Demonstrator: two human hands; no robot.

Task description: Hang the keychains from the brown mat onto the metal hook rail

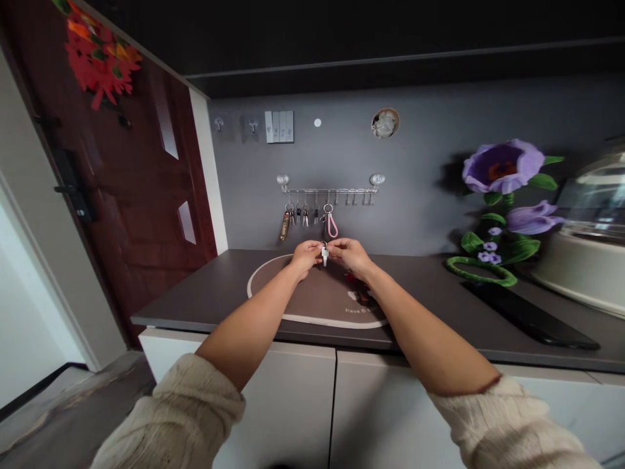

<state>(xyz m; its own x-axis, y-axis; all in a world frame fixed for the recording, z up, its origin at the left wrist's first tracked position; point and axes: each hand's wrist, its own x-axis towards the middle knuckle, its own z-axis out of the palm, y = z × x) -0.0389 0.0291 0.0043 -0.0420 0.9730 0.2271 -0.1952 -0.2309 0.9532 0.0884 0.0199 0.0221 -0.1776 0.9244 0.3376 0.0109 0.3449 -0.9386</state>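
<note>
Above a rounded brown mat (312, 303), my left hand (307, 256) and my right hand (350, 254) meet with their fingertips closed on one small key ring (324, 245). A silver key (325, 256) hangs down from it between the hands. Just behind, a clear hook rail (336, 191) is fixed to the grey wall. Several key bunches hang there, among them one with a brown tag (284, 226) and one with a pink strap (333, 225). A small dark and red item (362, 293) lies on the mat, partly covered by my right forearm.
Right of the mat, a black phone-like slab (532, 316) lies on the dark counter (195, 286) before a purple flower ornament (502, 169). A large domed appliance (586, 254) stands at far right. A black cabinet (390, 39) overhangs the wall. At left is a dark red door (122, 195).
</note>
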